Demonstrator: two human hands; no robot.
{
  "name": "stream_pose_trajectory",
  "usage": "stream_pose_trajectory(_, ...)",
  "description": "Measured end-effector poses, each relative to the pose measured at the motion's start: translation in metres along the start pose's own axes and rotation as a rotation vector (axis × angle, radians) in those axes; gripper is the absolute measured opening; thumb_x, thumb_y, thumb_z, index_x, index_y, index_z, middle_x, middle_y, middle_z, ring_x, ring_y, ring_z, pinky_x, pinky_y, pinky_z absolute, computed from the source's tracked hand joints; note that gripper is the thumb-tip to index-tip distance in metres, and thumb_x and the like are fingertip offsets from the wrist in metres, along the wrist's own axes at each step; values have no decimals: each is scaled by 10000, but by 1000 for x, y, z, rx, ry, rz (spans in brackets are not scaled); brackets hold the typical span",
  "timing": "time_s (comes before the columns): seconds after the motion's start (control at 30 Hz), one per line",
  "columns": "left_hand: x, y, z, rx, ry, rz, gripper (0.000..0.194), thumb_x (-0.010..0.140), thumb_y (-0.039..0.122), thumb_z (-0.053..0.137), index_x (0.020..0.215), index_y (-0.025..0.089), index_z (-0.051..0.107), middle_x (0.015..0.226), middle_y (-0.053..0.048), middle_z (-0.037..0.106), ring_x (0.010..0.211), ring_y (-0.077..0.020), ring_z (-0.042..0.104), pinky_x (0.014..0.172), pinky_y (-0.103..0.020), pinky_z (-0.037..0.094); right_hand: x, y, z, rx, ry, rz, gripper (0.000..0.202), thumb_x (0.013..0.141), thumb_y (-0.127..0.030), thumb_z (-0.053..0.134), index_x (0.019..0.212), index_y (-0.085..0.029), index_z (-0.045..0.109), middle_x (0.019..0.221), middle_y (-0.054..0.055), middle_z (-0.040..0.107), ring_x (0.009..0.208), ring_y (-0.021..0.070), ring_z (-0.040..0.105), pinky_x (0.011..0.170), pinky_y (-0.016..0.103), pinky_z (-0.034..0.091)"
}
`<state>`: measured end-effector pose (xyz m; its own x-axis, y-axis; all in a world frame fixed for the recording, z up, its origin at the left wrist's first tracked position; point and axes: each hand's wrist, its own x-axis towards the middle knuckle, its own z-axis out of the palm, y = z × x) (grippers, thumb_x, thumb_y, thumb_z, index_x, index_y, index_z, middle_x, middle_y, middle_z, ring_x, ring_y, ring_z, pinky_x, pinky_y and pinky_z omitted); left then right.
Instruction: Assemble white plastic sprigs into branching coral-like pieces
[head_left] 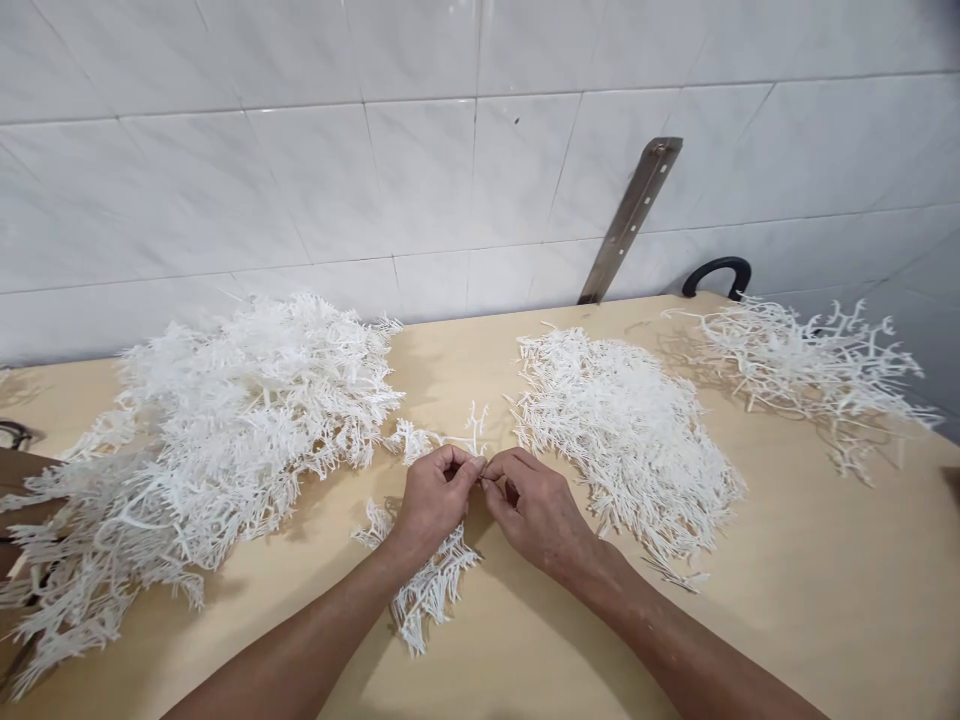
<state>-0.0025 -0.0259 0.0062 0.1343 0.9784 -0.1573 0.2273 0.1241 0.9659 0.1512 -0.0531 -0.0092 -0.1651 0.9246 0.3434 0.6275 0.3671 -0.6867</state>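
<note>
My left hand [435,498] and my right hand [538,508] meet fingertip to fingertip above the table. Both are closed in a pinch. A thin white branched plastic sprig [477,428] sticks up from behind the left fingertips; the part between my fingers is hidden. What exactly the right fingertips grip is too small to make out. Just beyond the left hand lies a small white branched clump [411,440]. Under the left wrist rests a small heap of white pieces [431,590], partly covered by the hand and forearm.
A large pile of white branched pieces [262,400] spreads over the left of the wooden table [810,600]. Right of my hands lies a pile of finer pieces [630,430], with bare stems [810,355] farther right. A metal strip [631,222] and black curved handle [716,268] stand by the tiled wall.
</note>
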Motion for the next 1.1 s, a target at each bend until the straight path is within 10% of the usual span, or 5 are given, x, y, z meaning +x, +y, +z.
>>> stream_pose_trajectory(0.63,-1,-10,9,102,117,170,237,845,329,536,652,198,493,625,28,495,620,-136,448,608,-258,371,12,-2,5,374,-146,586,78,792,-264,547,726,-223,541,511,-61,534,346,124,493,325,238,428)
stream_pose_trajectory(0.87,-6,-15,11,71,142,214,187,864,287,522,702,194,510,672,14,523,653,-141,474,625,-260,394,7,-3,13,220,-31,424,75,794,-259,553,734,-214,559,601,-11,618,385,115,523,340,218,404)
stream_pose_trajectory(1.1,-11,-11,8,26,108,286,235,890,361,555,726,200,506,611,35,485,561,-115,437,556,-242,357,13,11,3,477,-14,585,106,793,-243,542,692,-212,535,467,-63,530,317,110,476,337,226,395)
